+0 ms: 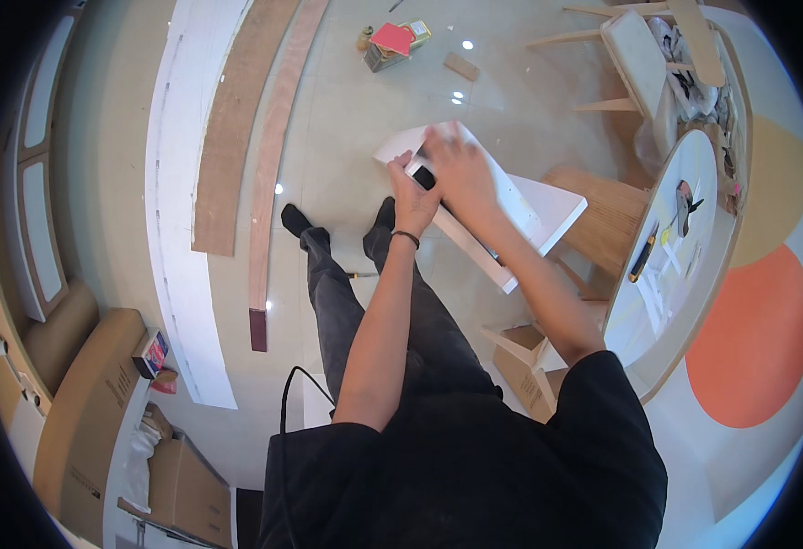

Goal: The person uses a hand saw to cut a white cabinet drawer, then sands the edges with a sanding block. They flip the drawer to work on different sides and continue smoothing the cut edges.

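A white L-shaped panel piece (502,203) lies tilted in front of me, partly over a wooden stool seat (575,192). My left hand (413,203) is closed at its near left edge, around a small white thing with a black face (422,177); its kind does not show. Over the upper part of the panel lies my right hand (464,174), its fingers blurred by motion and bent toward the surface. Whether anything is under the right palm is hidden. Both hands are close together, nearly touching.
Long wooden boards (237,137) and a white strip (182,229) lie on the left floor. Ahead sit a tin with a red top (392,41) and a wood block (461,66). At right, a round white table (639,311) carries tools; a chair (635,59) lies beyond.
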The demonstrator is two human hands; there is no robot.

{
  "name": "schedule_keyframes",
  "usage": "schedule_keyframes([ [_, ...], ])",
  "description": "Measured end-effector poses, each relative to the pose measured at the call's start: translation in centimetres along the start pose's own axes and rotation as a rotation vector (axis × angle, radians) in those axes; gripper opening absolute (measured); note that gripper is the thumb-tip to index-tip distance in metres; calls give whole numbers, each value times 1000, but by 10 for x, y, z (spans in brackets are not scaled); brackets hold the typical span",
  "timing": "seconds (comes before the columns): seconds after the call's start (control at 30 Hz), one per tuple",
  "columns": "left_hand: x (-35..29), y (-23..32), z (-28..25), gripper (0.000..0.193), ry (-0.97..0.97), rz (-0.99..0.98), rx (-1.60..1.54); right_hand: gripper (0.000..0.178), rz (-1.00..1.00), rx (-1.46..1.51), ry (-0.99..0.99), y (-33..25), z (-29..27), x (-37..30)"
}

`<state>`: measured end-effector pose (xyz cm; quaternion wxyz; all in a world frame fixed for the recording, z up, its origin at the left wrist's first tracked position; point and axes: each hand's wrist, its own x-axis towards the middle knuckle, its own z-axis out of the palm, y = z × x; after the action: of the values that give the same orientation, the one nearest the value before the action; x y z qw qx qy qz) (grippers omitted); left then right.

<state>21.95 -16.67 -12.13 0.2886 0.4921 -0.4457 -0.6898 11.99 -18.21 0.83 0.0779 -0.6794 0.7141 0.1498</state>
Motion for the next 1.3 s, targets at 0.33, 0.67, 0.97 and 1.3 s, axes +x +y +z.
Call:
schedule_keyframes([
  [0.33,-1,0,0,87,16,-2,-17,61,194,-150,206,-4,-2,-2],
  [0.67,-4,9,1,85,20,16,-28,72,167,-95,58,-5,3,-9],
  [0.97,-6,12,-2,86,-15,26,-59,72,209,-99,36,-5,-1,1],
  [1.3,-4,17,2,84,37,17,-18,69,201,-99,50,4,-2,10],
])
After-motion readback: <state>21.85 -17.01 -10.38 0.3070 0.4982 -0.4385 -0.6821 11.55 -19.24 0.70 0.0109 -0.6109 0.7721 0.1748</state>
